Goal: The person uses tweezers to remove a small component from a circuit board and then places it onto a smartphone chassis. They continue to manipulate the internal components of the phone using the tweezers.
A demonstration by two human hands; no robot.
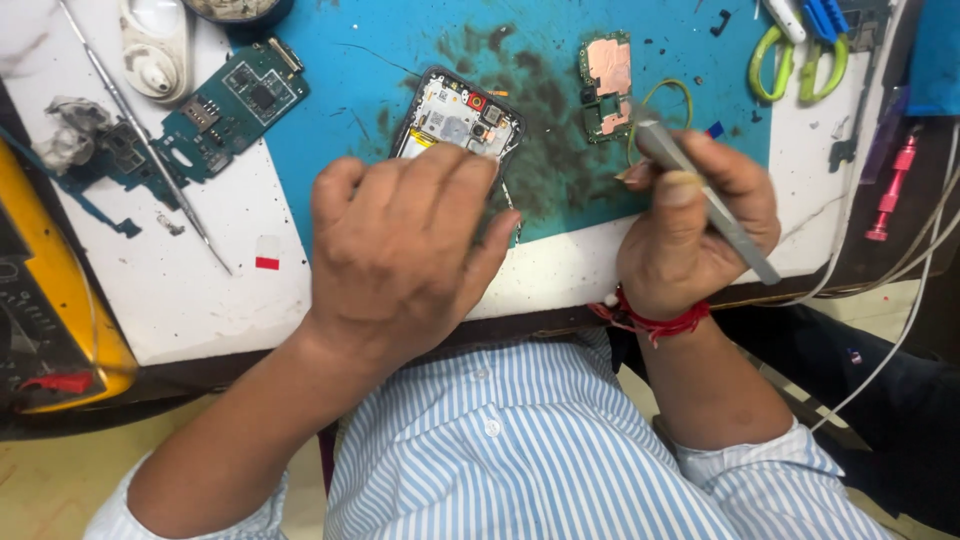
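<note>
Mat: a stained blue rubber work mat (340, 120) is spread over the white bench.
Phone: an opened smartphone body with exposed white innards (455, 118) lies mid-mat, pinned under the left hand (400, 250), whose fingers are curled down over its lower part.
Right hand (690, 230): just right of the phone, closed around grey metal tweezers (705, 200).
Board: a small green, copper-shielded circuit board (606, 85) lies right of the phone, apart from it.

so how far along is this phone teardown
Done: the phone lies opened on the blue mat, and a small circuit board sits apart beside it. In hand: the left hand covers the phone's lower part while the right hand grips metal tweezers. Left: parts remain in the frame's top.
</note>
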